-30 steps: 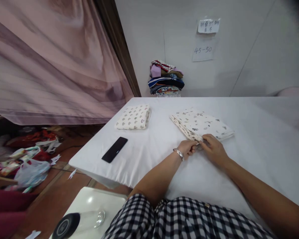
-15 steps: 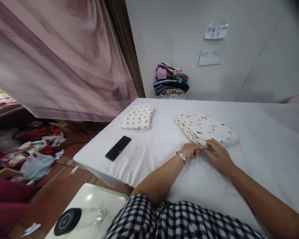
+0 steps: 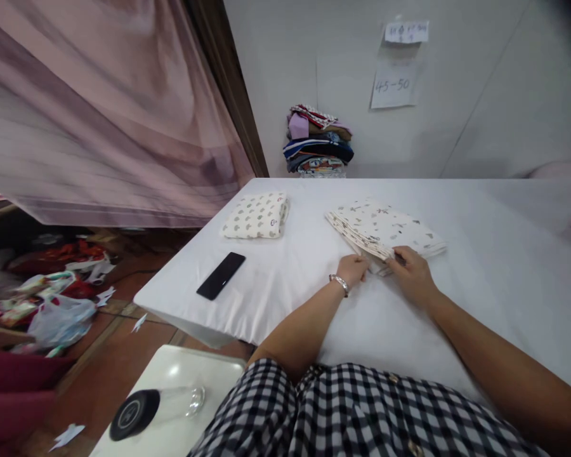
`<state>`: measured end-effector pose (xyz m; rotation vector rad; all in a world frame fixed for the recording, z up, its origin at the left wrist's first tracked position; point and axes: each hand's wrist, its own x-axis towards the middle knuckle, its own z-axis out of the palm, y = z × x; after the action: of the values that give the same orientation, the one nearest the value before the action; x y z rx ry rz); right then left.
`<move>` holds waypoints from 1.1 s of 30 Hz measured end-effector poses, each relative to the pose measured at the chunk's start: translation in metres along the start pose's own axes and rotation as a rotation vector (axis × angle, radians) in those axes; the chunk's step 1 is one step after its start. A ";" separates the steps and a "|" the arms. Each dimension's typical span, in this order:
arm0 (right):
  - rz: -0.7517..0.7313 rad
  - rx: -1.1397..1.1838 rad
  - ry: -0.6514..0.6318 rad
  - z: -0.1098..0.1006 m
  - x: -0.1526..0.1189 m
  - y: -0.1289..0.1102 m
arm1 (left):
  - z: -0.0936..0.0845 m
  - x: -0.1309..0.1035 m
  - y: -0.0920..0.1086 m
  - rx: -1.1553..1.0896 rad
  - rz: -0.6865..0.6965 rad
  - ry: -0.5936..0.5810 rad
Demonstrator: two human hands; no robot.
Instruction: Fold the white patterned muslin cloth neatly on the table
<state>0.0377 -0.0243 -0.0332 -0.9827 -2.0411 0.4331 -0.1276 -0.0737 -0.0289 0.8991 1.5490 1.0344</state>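
Note:
A folded white cloth with a small grey-green print (image 3: 385, 225) lies in layers on the white-covered table. My left hand (image 3: 352, 270), with a silver bracelet at its wrist, is closed on a lower layer at the cloth's near corner. Just to its right, my right hand (image 3: 412, 273) pinches the upper layers at the same corner between thumb and fingers. A small gap parts the two hands. Further left on the table is another folded cloth (image 3: 255, 217) with a mushroom-like print, touched by neither hand.
A black phone (image 3: 221, 275) lies near the left edge of the table (image 3: 290, 279). Folded clothes (image 3: 318, 143) are stacked by the wall. At lower left, a white stool (image 3: 171, 374) bears a glass bottle with a black lid (image 3: 134, 415). Bags (image 3: 61, 317) lie on the floor.
My hands have moved apart at the cloth's corner, the left one drawing a lower layer away from the upper ones. The whole view has shifted slightly.

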 end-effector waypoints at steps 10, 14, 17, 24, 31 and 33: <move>0.024 0.086 0.032 -0.003 0.005 -0.004 | 0.000 -0.001 0.006 0.111 -0.185 -0.222; 0.010 0.087 0.040 -0.003 0.005 -0.005 | 0.006 -0.001 0.010 -0.125 -0.258 -0.153; 0.008 0.083 0.028 -0.002 0.006 -0.005 | 0.007 0.000 0.012 -0.243 -0.301 -0.106; -0.005 0.060 0.046 0.000 0.008 -0.005 | 0.011 0.002 0.015 -0.297 -0.280 -0.145; -0.118 -0.044 -0.012 -0.001 0.005 -0.005 | 0.016 0.000 0.013 -0.409 -0.182 -0.131; -0.130 -0.052 -0.020 -0.002 0.004 -0.004 | 0.016 -0.002 0.013 -0.426 -0.172 -0.147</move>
<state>0.0358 -0.0238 -0.0269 -0.8732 -2.1298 0.3233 -0.1114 -0.0679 -0.0174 0.5237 1.1974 1.0923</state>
